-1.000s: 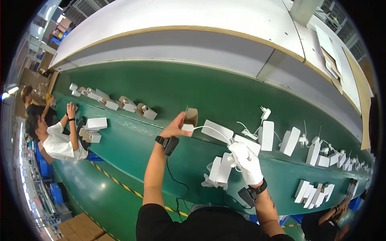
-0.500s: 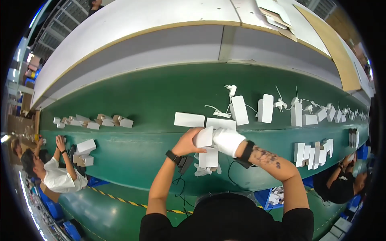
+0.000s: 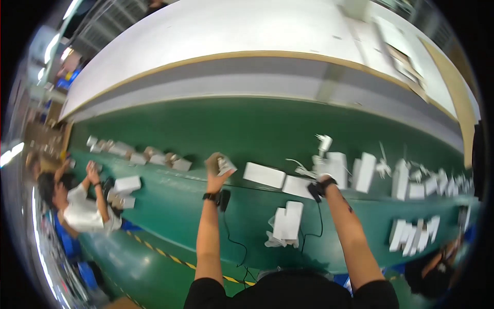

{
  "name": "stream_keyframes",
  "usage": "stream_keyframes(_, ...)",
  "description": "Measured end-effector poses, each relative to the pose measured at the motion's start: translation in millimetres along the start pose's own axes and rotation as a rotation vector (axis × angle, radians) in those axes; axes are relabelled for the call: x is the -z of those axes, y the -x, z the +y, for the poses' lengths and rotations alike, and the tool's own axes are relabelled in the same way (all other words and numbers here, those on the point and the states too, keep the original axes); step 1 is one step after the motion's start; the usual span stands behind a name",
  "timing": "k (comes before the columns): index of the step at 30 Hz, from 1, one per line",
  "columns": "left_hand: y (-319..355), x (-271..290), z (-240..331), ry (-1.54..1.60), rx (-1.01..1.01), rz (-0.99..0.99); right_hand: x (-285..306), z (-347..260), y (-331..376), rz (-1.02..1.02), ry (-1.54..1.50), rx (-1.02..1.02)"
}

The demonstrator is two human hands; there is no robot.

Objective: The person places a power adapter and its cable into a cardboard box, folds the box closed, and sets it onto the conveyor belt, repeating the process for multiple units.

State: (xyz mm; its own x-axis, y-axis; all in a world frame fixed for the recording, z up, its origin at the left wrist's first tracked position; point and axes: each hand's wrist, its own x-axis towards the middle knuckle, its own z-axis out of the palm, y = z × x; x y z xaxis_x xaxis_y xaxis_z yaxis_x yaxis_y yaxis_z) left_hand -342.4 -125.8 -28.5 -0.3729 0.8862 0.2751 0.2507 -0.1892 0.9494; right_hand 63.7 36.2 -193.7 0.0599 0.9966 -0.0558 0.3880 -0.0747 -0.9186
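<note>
My left hand [image 3: 218, 179] is out to the left over the green belt, wrapped round a small open carton [image 3: 222, 165] with something white inside. Over on the right, my white-gloved right hand [image 3: 320, 169] reaches to a standing white box [image 3: 337, 166] and a white cable [image 3: 300, 168]; blur hides its fingers. Just beyond that hand is a white plug adapter [image 3: 324, 142]. Between my hands lie a flat white box [image 3: 264, 174] and another white box [image 3: 298, 186]. Nearer me, white boxes [image 3: 288, 220] rest on crumpled pale material [image 3: 275, 240].
Small cartons [image 3: 138, 157] line the belt at left. Farther right stand more white boxes [image 3: 364, 172] with cables, and a nearer cluster [image 3: 413, 236]. A white shelf [image 3: 221, 31] overhangs the far side. People work at left [image 3: 85, 208] and right [image 3: 432, 270].
My hands have parted: the left moved left with the carton, the right came off it and moved right to the standing box and cable. The whole view has shifted and tilted.
</note>
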Motion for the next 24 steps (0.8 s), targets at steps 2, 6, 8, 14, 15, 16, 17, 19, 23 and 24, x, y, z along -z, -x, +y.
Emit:
stream_keyframes(2, 28.0, 68.7, -35.5, -0.103, 0.022, 0.113, -33.7, -47.8, 11.7, 0.358, -0.08, 0.12)
stream_keyframes(6, 61.7, 102.3, -51.6, -0.209, 0.378, 0.073, -49.3, -105.9, -5.1, 0.143, 0.458, -0.065)
stream_keyframes(8, 80.0, 88.4, -30.8, -0.197, 0.216, 0.235, -67.3, -130.6, -18.0, 0.13, 0.393, -0.032)
stream_keyframes(14, 111.5, 16.4, 110.7, 0.039, 0.267, 0.458, -75.8, -127.6, -61.1, 0.046, 0.348, -0.053)
stream_keyframes(15, 124.1, 6.5, 125.0, 0.161, 0.378, 0.318, -75.7, -148.6, -55.2, -0.087, 0.101, -0.078)
stream_keyframes(16, 129.6, -6.6, 131.5, 0.297, 0.486, 0.157, -65.3, -157.5, -51.8, -0.196, -0.139, -0.105)
stream_keyframes(17, 124.0, -28.8, 129.3, 0.524, 0.604, 0.025, -50.9, -140.7, -52.4, -0.336, -0.494, -0.029)
stream_keyframes(19, 126.7, -68.4, 125.0, 0.86, 0.842, -0.053, -22.2, -176.4, 1.8, -0.524, -0.861, 0.042)
stream_keyframes(23, 93.3, -160.7, 114.3, 1.476, 1.16, -0.01, 34.1, -274.1, 103.5, -0.697, -1.116, -0.145)
stream_keyframes(24, 79.6, -166.9, 113.9, 1.568, 1.188, -0.096, 46.6, -292.7, 125.7, -0.753, -1.202, -0.166)
